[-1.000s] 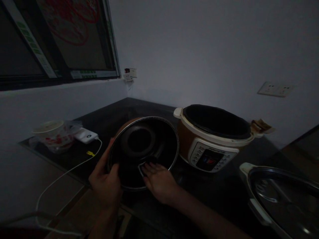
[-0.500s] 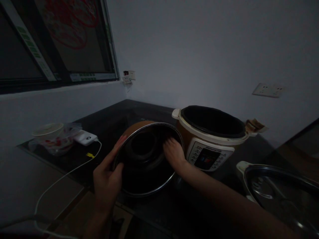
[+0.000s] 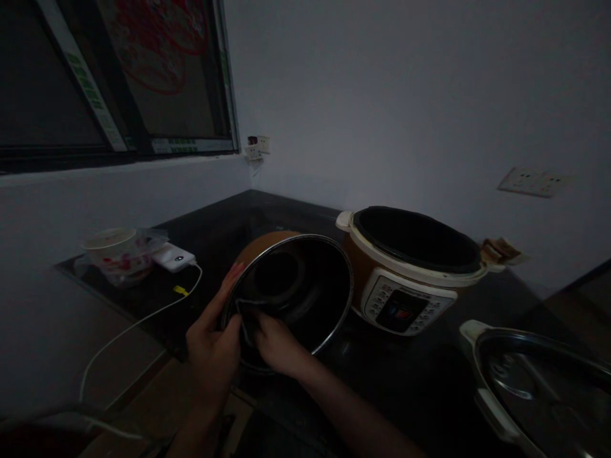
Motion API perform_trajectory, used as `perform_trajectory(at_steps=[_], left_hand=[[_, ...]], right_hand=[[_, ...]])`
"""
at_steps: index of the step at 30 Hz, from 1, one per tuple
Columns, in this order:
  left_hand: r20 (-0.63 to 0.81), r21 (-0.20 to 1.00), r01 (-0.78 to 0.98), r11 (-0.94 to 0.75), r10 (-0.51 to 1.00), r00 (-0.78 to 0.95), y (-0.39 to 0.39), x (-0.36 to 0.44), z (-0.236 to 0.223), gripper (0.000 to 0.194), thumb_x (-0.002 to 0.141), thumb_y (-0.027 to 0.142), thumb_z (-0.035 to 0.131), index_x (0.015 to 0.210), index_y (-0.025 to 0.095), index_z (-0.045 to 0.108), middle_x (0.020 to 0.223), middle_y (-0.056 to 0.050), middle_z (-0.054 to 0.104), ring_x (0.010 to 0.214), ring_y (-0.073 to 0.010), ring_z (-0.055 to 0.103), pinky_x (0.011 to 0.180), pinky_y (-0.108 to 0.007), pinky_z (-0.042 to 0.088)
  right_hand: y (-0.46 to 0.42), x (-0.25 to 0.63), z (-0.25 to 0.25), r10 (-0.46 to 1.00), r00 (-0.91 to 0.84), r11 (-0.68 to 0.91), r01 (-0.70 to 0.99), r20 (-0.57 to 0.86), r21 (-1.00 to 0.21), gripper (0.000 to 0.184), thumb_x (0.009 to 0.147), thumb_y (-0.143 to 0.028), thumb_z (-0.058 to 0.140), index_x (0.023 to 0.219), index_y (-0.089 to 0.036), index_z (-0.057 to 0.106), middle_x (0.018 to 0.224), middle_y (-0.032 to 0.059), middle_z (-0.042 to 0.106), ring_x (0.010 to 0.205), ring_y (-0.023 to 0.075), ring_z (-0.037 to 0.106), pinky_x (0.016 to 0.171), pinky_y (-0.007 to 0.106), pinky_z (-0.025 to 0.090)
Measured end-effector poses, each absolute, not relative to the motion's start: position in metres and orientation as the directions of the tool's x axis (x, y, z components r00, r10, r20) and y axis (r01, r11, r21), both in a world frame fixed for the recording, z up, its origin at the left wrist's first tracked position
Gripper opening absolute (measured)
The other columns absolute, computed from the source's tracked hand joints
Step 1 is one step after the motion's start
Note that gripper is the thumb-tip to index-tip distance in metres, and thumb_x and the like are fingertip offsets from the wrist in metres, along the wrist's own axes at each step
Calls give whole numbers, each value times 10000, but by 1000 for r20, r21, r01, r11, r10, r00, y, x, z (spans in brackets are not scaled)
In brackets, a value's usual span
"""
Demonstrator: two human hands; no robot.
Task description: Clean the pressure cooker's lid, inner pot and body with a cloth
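Note:
A round inner pot point(image 3: 310, 280), dark inside with an orange-brown outside and a shiny rim, is tilted with its mouth toward me. My left hand point(image 3: 214, 337) grips its left rim, thumb at the mouth and fingers along the outer wall. My right hand point(image 3: 274, 340) reaches into the pot against the lower left inner wall, its fingers closed on a dark cloth point(image 3: 245, 318) with a pale edge. Shadow hides most of the cloth and the fingertips. Just right of the pot stands the electric cooker body point(image 3: 356, 254), uncovered, its control panel facing me.
The cooker's lid point(image 3: 539, 375) lies at the lower right. On the dark counter point(image 3: 214, 216) at left are a bagged tub point(image 3: 117, 257) and a white power bank point(image 3: 174, 257) with a trailing cable point(image 3: 143, 321). Folded brown material point(image 3: 501, 251) sits at the cooker's right handle.
My right hand has swept from the right inner wall of the pot to its lower left, near my left hand. The cloth's edge now shows. My left hand keeps its hold; the view has shifted slightly.

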State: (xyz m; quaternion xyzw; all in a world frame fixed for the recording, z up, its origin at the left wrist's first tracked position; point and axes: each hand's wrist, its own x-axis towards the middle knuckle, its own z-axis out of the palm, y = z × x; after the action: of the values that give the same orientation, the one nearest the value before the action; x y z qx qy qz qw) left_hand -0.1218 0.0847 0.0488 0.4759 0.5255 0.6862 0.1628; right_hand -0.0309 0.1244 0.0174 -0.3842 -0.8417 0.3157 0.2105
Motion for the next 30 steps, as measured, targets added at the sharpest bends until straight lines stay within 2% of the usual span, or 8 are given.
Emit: perform_trajectory(at_steps=[3, 6, 10, 13, 17, 21, 25, 30], left_hand=[[484, 875, 276, -398, 715, -503, 84, -120, 47, 557, 762, 76, 543, 1266, 307, 596, 1337, 30, 591, 1288, -225, 491, 1132, -400, 334], [481, 877, 276, -394, 712, -512, 82, -118, 46, 535, 775, 93, 556, 1259, 314, 601, 1339, 31, 589, 1282, -225, 498, 1132, -403, 335], [520, 854, 313, -415, 688, -506, 82, -116, 46, 511, 801, 97, 547, 1251, 333, 603, 1344, 44, 584, 1289, -217, 491, 1130, -410, 339], [579, 815, 365, -451, 669, -467, 83, -114, 49, 496, 821, 93, 541, 1248, 339, 602, 1327, 44, 598, 1276, -214, 506, 1136, -427, 328], [649, 756, 414, -506, 663, -374, 85, -112, 54, 505, 818, 65, 523, 1237, 333, 611, 1316, 44, 608, 1278, -209, 503, 1150, -444, 299], [653, 747, 416, -518, 687, -318, 86, -110, 60, 505, 797, 57, 500, 1225, 293, 626, 1314, 22, 610, 1287, -223, 493, 1152, -457, 292], [659, 733, 416, -538, 714, -236, 88, -109, 66, 494, 799, 65, 489, 1215, 286, 635, 1325, 13, 602, 1277, -230, 503, 1155, -464, 285], [671, 709, 451, -542, 715, -195, 89, -110, 70, 532, 793, 42, 471, 1240, 290, 616, 1325, 20, 601, 1299, -213, 478, 1166, -453, 259]], right_hand=[[130, -56, 31, 820, -534, 405, 286, 207, -868, 474, 927, -65, 276, 1386, -164, 340, 1408, 59, 512, 1263, 71, 486, 1029, 218, 391], [131, -64, 36, 849, -470, 342, 146, 239, -928, 474, 928, -65, 273, 1397, -134, 285, 1434, 98, 475, 1297, 80, 450, 1046, 238, 382], [123, -39, 22, 772, -609, 531, 461, 181, -711, 445, 955, -119, 305, 1398, -156, 326, 1356, 67, 562, 1220, 74, 529, 989, 176, 414], [123, -6, 6, 774, -631, 569, 651, 58, -502, 450, 913, -150, 429, 1363, -129, 427, 1284, 115, 614, 1177, 172, 581, 995, 290, 448], [145, 35, -2, 831, -556, 542, 797, 27, -267, 447, 870, -83, 432, 1309, -68, 519, 1366, 191, 520, 1338, 274, 409, 1131, 492, 258], [178, 57, 18, 869, -483, 491, 869, 109, -66, 506, 864, -3, 346, 1361, 32, 434, 1449, 240, 383, 1403, 270, 283, 1174, 457, 167], [202, 62, 46, 845, -502, 506, 862, 184, 30, 539, 870, 9, 324, 1407, 26, 368, 1453, 225, 388, 1403, 246, 290, 1186, 414, 157], [204, 67, 45, 833, -522, 524, 851, 181, 43, 527, 885, -20, 338, 1410, 6, 374, 1467, 202, 369, 1405, 249, 286, 1184, 420, 168]])
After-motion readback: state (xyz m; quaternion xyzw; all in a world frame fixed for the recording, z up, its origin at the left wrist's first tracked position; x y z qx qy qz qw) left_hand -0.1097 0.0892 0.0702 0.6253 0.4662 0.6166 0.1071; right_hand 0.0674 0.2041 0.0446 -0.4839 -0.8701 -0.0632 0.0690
